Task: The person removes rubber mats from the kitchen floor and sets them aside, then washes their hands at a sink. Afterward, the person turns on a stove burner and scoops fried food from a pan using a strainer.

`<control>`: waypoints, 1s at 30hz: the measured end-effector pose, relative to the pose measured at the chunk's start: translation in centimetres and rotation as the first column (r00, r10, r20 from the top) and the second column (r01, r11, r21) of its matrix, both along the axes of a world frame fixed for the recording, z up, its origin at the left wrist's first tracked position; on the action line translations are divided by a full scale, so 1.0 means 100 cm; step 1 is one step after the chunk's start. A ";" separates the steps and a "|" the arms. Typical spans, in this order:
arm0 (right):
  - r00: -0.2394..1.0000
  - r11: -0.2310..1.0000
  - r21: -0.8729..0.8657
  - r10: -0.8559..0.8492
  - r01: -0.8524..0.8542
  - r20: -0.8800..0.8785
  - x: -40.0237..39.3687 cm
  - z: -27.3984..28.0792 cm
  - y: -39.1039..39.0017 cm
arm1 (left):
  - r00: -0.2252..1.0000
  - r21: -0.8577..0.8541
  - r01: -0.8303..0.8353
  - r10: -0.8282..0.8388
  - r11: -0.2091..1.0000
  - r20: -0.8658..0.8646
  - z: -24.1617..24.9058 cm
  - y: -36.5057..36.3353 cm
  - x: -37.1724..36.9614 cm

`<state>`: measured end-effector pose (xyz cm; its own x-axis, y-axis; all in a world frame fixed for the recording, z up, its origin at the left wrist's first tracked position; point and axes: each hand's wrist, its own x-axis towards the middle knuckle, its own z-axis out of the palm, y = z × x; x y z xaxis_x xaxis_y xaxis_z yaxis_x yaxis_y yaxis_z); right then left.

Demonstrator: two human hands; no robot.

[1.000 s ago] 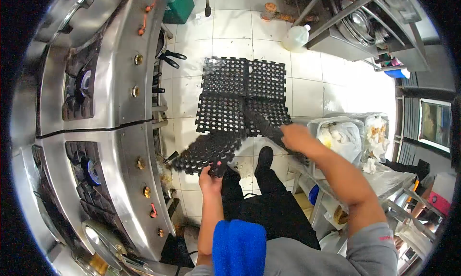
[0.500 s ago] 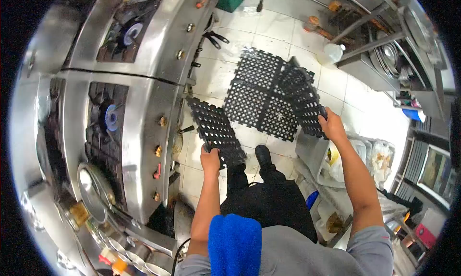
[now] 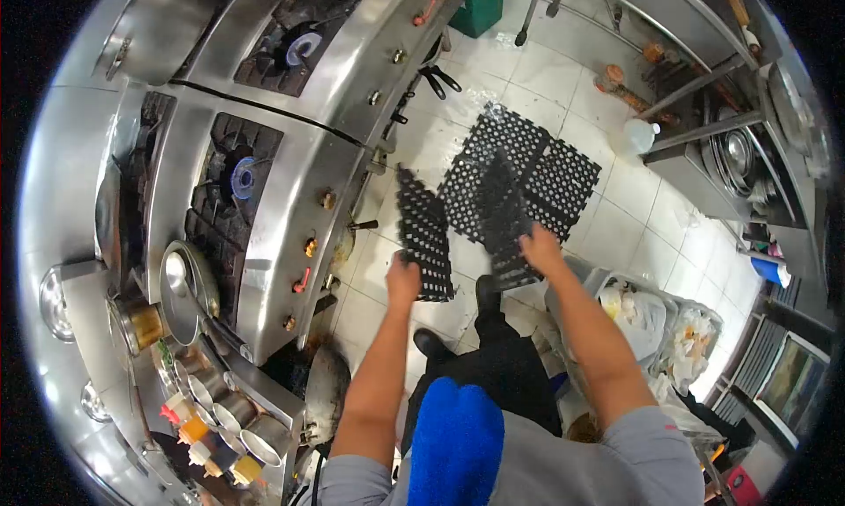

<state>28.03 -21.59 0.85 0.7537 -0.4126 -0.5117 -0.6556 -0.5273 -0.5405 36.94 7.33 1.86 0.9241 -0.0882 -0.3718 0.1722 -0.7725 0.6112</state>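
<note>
My left hand (image 3: pixel 404 280) is closed on the near edge of a black perforated floor mat tile (image 3: pixel 424 229), which hangs tilted above the white tiles. A second black mat tile (image 3: pixel 503 211) is in my right hand (image 3: pixel 539 249), gripped at its right edge and smeared by motion. Behind it, joined black mat tiles (image 3: pixel 563 185) lie flat on the floor and are partly hidden by the one I hold. My dark shoes stand just in front of me, below the held tiles.
Along the left runs a steel stove (image 3: pixel 290 216) with lit burners and a pan (image 3: pixel 189 290). Grey bins with plastic bags (image 3: pixel 691 334) stand at my right. A steel shelf (image 3: pixel 695 128), a white jug (image 3: pixel 635 136) and a green bin (image 3: pixel 478 13) are farther off.
My right hand has swung inward to the left with its mat tile, bringing the two held tiles closer together. The view has shifted, and my feet have changed position.
</note>
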 end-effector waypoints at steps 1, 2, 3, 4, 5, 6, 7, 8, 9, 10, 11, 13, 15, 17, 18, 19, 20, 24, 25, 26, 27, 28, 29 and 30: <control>1.000 0.993 -0.120 0.003 -0.003 -0.003 0.002 0.007 -0.013 | 0.998 0.014 -0.055 0.055 0.998 -0.010 0.011 0.010 0.003; 0.999 0.968 -0.252 0.024 -0.018 0.024 0.003 0.013 -0.019 | 0.984 0.013 -0.151 0.152 0.988 -0.090 -0.006 0.024 0.005; 0.999 0.953 -0.303 0.022 -0.014 0.024 0.002 0.014 -0.018 | 0.993 0.121 -0.117 0.119 0.986 -0.007 0.001 0.022 0.000; 0.999 0.934 -0.357 0.019 -0.007 0.032 0.006 0.014 -0.019 | 0.994 0.225 -0.090 0.074 0.970 0.079 0.010 0.013 -0.001; 0.999 0.932 -0.362 0.023 -0.009 0.035 0.009 0.010 -0.014 | 0.997 0.315 -0.074 0.063 0.946 0.044 -0.001 0.009 -0.002; 0.998 0.929 -0.371 0.018 0.008 0.065 0.010 0.002 -0.003 | 1.000 0.382 -0.015 0.008 0.924 0.020 -0.002 -0.001 -0.004; 0.996 0.925 -0.379 0.016 0.020 0.092 0.016 0.010 0.012 | 0.999 0.354 0.025 -0.039 0.935 0.031 -0.010 -0.009 -0.011; 0.998 0.971 -0.236 -0.033 0.047 0.062 0.021 0.017 0.033 | 0.996 0.330 0.067 -0.085 0.942 0.041 -0.018 -0.019 -0.021; 0.996 0.983 -0.181 -0.014 0.030 0.089 0.026 0.029 0.058 | 0.988 0.220 0.092 -0.116 0.971 0.100 -0.022 -0.033 -0.032; 0.997 0.996 -0.068 0.059 -0.055 0.057 0.029 0.038 0.079 | 0.976 0.108 0.122 -0.139 0.987 0.165 -0.025 -0.048 -0.042; 0.984 0.986 0.000 0.169 -0.169 0.052 0.032 0.035 0.094 | 0.995 0.007 0.052 -0.053 0.999 0.087 -0.005 -0.067 -0.043; 0.984 0.982 0.070 0.176 -0.177 0.019 0.036 0.038 0.085 | 0.902 -0.291 -0.339 0.222 0.894 -0.369 0.040 -0.073 -0.030; 0.985 0.983 -0.086 0.168 -0.164 0.046 0.025 0.037 0.055 | 0.961 -0.324 -0.255 0.203 0.911 -0.187 -0.002 -0.018 -0.013; 0.992 0.997 -0.055 0.060 -0.054 0.115 0.020 0.059 0.024 | 0.853 -0.496 -0.495 0.292 0.714 -0.432 -0.005 0.025 -0.010; 0.993 1.000 -0.009 0.018 -0.017 0.114 0.025 0.069 0.010 | 0.776 -0.527 -0.610 0.310 0.593 -0.549 0.001 0.034 -0.003; 0.981 0.986 0.155 -0.089 0.062 0.173 0.026 0.095 0.005 | 0.759 -0.518 -0.629 0.315 0.579 -0.570 0.006 0.046 -0.002; 0.982 0.993 0.100 -0.078 0.061 0.174 0.025 0.115 -0.003 | 0.756 -0.519 -0.635 0.323 0.571 -0.569 0.011 0.055 -0.005; 0.934 0.693 0.672 -0.358 0.259 0.010 0.012 0.166 -0.035 | 0.675 -0.575 -0.737 0.348 0.354 -0.651 0.029 0.082 -0.015; 0.940 0.704 0.669 -0.340 0.240 0.020 0.006 0.164 -0.035 | 0.638 -0.567 -0.770 0.320 0.293 -0.701 0.038 0.087 -0.019; 0.918 0.612 0.741 -0.397 0.277 -0.016 0.000 0.156 -0.033 | 0.601 -0.555 -0.799 0.288 0.232 -0.746 0.045 0.093 -0.024; 0.893 0.509 0.803 -0.447 0.309 -0.060 -0.003 0.154 -0.029 | 0.605 -0.575 -0.796 0.239 0.191 -0.759 0.047 0.099 -0.030; 0.912 0.515 0.800 -0.399 0.307 -0.094 -0.003 0.164 -0.021 | 0.588 -0.556 -0.809 0.241 0.190 -0.773 0.046 0.104 -0.037; 0.924 0.513 0.800 -0.360 0.310 -0.128 -0.006 0.156 -0.018 | 0.596 -0.571 -0.802 0.170 0.177 -0.785 0.045 0.109 -0.046; 0.934 0.512 0.801 -0.319 0.311 -0.159 -0.007 0.148 -0.014 | 0.606 -0.588 -0.792 0.099 0.163 -0.789 0.046 0.113 -0.053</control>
